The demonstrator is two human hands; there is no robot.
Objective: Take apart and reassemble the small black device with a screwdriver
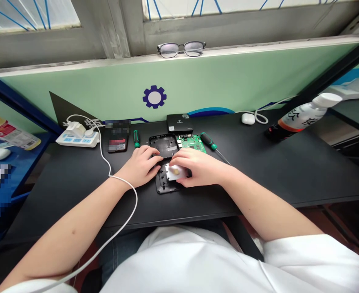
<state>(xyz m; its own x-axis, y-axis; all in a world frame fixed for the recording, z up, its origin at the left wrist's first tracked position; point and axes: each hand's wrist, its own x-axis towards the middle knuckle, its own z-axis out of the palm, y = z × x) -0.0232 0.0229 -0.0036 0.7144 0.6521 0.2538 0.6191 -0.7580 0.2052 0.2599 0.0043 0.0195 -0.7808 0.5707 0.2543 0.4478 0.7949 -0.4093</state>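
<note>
My right hand (197,167) is closed around a silvery-white metal plate (173,172) with a yellowish pad in its middle. It holds the plate over a black plastic cover half (164,187) that lies with its inside up. My left hand (141,165) rests at the left edges of the casing, its fingers stretched and thumb apart, touching the black parts. Just beyond lies the other black casing half (164,145), hollow side up. A green circuit board (194,142) lies beside it on the right, partly hidden by my right hand.
A green-black screwdriver (209,141) lies to the right, a shorter one (136,139) to the left. Behind are a black box (179,123) and a phone (118,140). A power strip (78,139) trails a white cable (133,191) across my left forearm. A bottle (301,118) stands right.
</note>
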